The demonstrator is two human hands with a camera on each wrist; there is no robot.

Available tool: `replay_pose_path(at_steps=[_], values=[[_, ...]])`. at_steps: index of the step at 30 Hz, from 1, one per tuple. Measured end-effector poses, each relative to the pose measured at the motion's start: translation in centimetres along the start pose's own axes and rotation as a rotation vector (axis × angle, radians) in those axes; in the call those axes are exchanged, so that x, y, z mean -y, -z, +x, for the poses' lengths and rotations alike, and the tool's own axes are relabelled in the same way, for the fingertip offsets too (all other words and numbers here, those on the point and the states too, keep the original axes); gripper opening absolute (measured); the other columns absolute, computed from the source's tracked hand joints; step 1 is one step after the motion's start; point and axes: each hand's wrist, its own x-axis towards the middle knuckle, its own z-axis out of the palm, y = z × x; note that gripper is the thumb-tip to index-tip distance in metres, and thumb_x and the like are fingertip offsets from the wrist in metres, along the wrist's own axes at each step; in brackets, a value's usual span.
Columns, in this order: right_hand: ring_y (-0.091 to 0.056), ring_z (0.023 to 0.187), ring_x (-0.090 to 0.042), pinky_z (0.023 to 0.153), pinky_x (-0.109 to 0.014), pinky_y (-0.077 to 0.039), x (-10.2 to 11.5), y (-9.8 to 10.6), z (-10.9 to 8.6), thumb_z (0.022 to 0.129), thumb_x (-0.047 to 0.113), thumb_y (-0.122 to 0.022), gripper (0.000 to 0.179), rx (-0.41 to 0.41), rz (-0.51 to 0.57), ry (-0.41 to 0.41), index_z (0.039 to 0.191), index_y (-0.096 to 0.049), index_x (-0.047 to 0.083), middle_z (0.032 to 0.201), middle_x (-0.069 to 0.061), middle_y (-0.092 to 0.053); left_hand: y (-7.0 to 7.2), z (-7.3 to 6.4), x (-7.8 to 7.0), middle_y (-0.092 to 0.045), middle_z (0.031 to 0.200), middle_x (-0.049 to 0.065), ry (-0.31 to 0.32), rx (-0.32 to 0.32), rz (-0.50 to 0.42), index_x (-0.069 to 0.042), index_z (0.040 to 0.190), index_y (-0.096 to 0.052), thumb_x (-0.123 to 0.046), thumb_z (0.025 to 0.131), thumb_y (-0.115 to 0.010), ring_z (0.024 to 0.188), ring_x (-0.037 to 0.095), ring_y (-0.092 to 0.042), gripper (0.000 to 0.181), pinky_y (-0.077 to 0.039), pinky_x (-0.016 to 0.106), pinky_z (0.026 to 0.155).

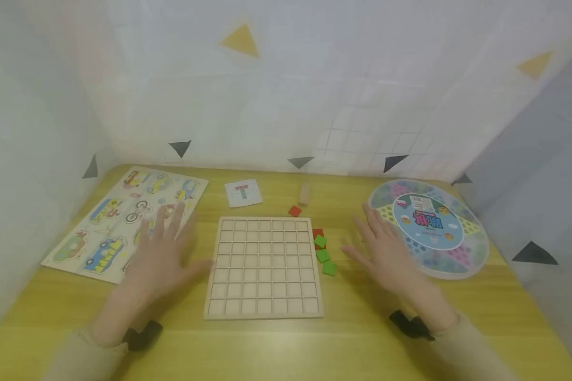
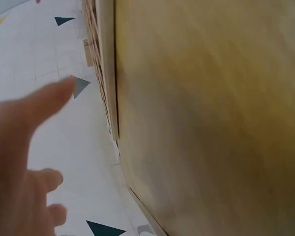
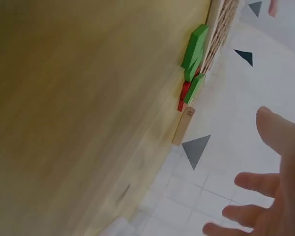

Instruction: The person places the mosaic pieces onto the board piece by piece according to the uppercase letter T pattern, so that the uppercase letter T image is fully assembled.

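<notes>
Between the two hands lies a square wooden grid board (image 1: pixel 264 268) with rows of bare square cells. My left hand (image 1: pixel 162 256) is over the table at the board's left, fingers spread, its thumb close to the board's left edge. On the other side my right hand (image 1: pixel 386 254) hovers with fingers extended and holds nothing. Green square tiles (image 1: pixel 329 269) and red tiles (image 1: pixel 318 233) lie along the board's right edge, some overlapping; the right wrist view shows the green tiles (image 3: pixel 194 46) edge-on. One more red tile (image 1: pixel 294 211) sits just behind the board.
Behind the board are a small card (image 1: pixel 243 193) with a red and green T pattern and a small wooden block (image 1: pixel 304 194). A vehicle picture puzzle (image 1: pixel 90 227) lies at the left, partly behind the left hand. A round game box (image 1: pixel 429 222) lies at the right.
</notes>
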Motion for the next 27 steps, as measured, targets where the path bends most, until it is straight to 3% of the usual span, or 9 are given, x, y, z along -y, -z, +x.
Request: replay_pose_path(at_steps=[6,11,15,21,27], values=[[-0.040,0.141,-0.043,0.112,-0.063,-0.034,0.6,-0.4,1.6,0.099,0.041,-0.061,0.060,-0.062,0.151,0.040,0.146,-0.049,0.006,0.158,-0.017,-0.037,-0.4,-0.7,-1.1,-0.001,0.169,0.014,-0.060,0.193,-0.193,-0.010,0.161,-0.016,-0.077,0.082,-0.059,0.154,0.041,0.000,0.112,-0.006,0.064,0.122],[-0.051,0.133,-0.039,0.109,-0.057,-0.042,0.7,-1.2,3.0,0.097,0.027,-0.067,0.046,-0.080,0.272,0.068,0.136,-0.058,0.004,0.144,-0.019,-0.055,-0.6,-1.1,-1.8,-0.003,0.168,0.017,-0.107,0.270,-0.271,-0.007,0.160,-0.016,-0.078,0.077,-0.063,0.153,0.041,-0.006,0.120,-0.012,0.060,0.123],[-0.056,0.128,-0.038,0.108,-0.055,-0.044,0.6,-1.8,3.9,0.096,0.019,-0.068,0.039,-0.057,0.310,0.066,0.130,-0.062,0.003,0.135,-0.017,-0.062,-0.7,-1.2,-2.0,-0.002,0.169,0.013,-0.094,0.340,-0.295,-0.010,0.161,-0.012,-0.081,0.072,-0.066,0.151,0.047,-0.011,0.126,-0.020,0.063,0.119],[-0.061,0.121,-0.036,0.104,-0.053,-0.048,0.8,-2.1,5.3,0.095,0.015,-0.069,0.033,0.015,0.343,0.015,0.125,-0.067,0.003,0.126,-0.015,-0.068,-0.4,-1.3,-2.0,-0.002,0.169,0.011,-0.109,0.404,-0.313,-0.009,0.161,-0.013,-0.083,0.067,-0.067,0.144,0.056,-0.018,0.132,-0.027,0.068,0.114],[-0.063,0.121,-0.029,0.103,-0.049,-0.050,0.9,-3.0,6.2,0.095,0.027,-0.070,0.033,0.085,0.395,-0.062,0.122,-0.070,0.009,0.124,-0.008,-0.071,-0.5,-1.4,-1.9,-0.001,0.169,0.012,-0.128,0.419,-0.315,-0.007,0.161,-0.012,-0.084,0.064,-0.068,0.143,0.059,-0.019,0.135,-0.027,0.069,0.113]])
